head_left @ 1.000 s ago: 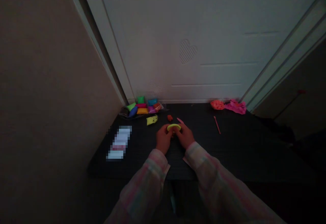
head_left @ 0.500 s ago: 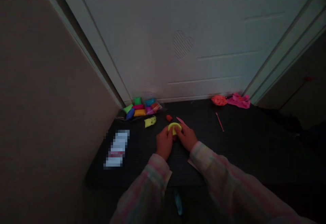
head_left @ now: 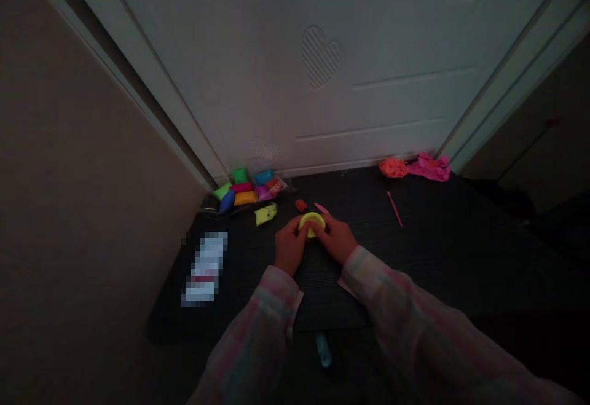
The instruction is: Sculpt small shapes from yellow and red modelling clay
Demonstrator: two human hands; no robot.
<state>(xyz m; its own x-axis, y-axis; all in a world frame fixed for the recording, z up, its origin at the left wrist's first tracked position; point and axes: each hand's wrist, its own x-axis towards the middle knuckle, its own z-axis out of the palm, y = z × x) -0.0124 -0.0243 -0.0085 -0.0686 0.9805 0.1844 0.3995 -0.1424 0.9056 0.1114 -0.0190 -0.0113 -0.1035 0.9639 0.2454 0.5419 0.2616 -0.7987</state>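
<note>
A round piece of yellow modelling clay (head_left: 313,217), hollowed like a shallow cup, is held between my two hands above the dark table. My left hand (head_left: 290,246) wraps its left side, and my right hand (head_left: 340,239) grips the right side. Both thumbs press on the near edge and inside of the piece; the fingers beneath are mostly hidden. Just beyond the hands lie a small orange-red clay lump (head_left: 300,206) and a pink tool (head_left: 321,208), its near part covered by my right hand. An opened yellow packet (head_left: 266,214) rests to the left.
Colourful clay packets (head_left: 246,197) sit in a clear bag at the back left. A pixelated white item (head_left: 206,268) lies at the left. On the right are a thin pink stick tool (head_left: 395,209), an orange crinkled piece (head_left: 393,168) and a pink one (head_left: 430,167). A white panel (head_left: 369,110) stands behind.
The yellow clay has been tilted, so its hollow now shows as a rounder cup. Both hands stay closed on it. The camera view has shifted slightly.
</note>
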